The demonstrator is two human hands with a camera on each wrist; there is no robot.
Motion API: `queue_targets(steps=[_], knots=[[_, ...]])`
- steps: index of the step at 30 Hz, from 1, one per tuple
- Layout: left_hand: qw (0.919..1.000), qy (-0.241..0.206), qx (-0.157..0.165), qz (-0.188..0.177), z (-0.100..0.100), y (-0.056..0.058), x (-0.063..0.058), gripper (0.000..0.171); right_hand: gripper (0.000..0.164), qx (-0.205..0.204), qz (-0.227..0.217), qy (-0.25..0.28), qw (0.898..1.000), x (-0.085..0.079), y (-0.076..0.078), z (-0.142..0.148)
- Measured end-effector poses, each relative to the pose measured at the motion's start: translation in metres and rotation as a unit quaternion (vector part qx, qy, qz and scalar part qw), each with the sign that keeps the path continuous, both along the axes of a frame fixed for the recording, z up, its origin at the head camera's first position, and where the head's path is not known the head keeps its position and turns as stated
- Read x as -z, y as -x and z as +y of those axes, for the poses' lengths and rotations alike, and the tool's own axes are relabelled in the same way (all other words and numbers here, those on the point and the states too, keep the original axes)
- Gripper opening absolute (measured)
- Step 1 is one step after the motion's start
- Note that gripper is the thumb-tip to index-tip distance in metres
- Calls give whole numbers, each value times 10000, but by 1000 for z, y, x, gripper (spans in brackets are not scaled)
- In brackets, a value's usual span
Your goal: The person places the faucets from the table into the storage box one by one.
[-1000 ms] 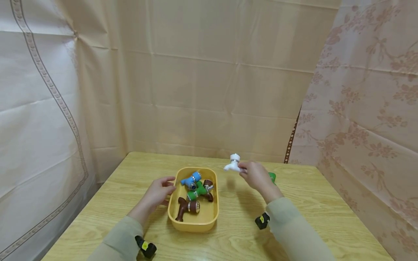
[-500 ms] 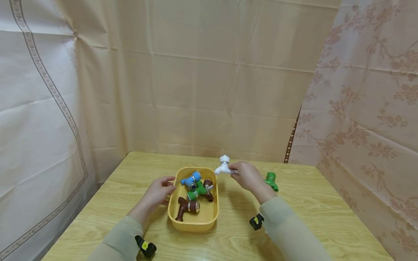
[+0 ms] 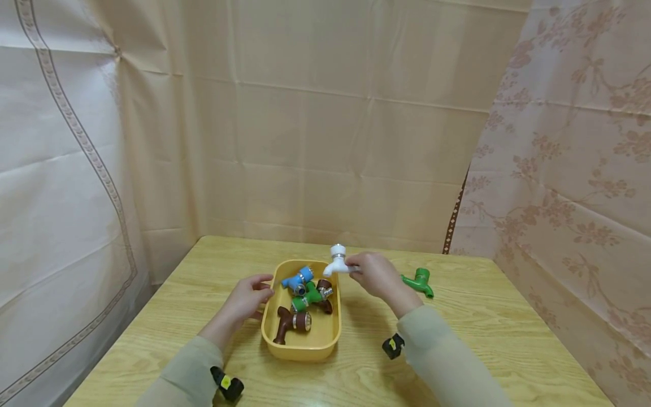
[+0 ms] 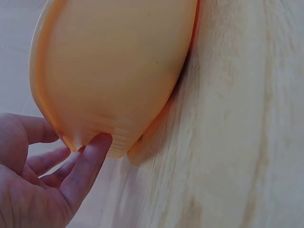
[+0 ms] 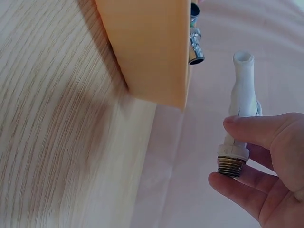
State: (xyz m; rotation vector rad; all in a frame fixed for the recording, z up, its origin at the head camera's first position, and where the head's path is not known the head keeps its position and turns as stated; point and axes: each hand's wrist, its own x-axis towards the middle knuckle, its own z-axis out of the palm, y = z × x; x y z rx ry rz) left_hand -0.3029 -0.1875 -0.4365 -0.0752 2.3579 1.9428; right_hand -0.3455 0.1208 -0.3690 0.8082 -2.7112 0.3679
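Observation:
My right hand [image 3: 375, 276] pinches a white plastic tap [image 3: 337, 262] by its threaded inlet end. The tap's spout overlaps the far right rim of the yellow tub [image 3: 301, 353] in the head view. In the right wrist view the white tap [image 5: 243, 95] shows its brass thread between my fingers. My left hand [image 3: 246, 299] touches the tub's left side with loosely extended fingers; in the left wrist view, fingertips meet the tub's wall [image 4: 114, 71]. Inside the tub lie a blue tap [image 3: 299, 280], a green tap [image 3: 305, 299] and brown taps [image 3: 286, 325].
Another green tap [image 3: 421, 283] lies on the wooden table [image 3: 508, 339], right of my right hand. Cream cloth [image 3: 330, 141] hangs behind the table, with further cloth on both sides.
My right hand has carried the white tap leftward to the tub's far right rim, uncovering the green tap on the table. The left hand and tub have stayed put.

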Motion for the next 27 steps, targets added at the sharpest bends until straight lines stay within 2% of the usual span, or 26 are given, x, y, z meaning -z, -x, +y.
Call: queue_targets(steps=[15, 21, 27], knots=[[10000, 38, 28, 49, 0, 0, 0, 44, 20, -332, -84, -219, 9992, -3, -7, -17], [10000, 14, 50, 7, -1, 0, 1, 45, 20, -604, 53, -231, 9979, -4, -10, -23], [10000, -33, 45, 11, -1, 1, 2, 45, 20, -711, 153, -256, 9970, -4, -14, -33]])
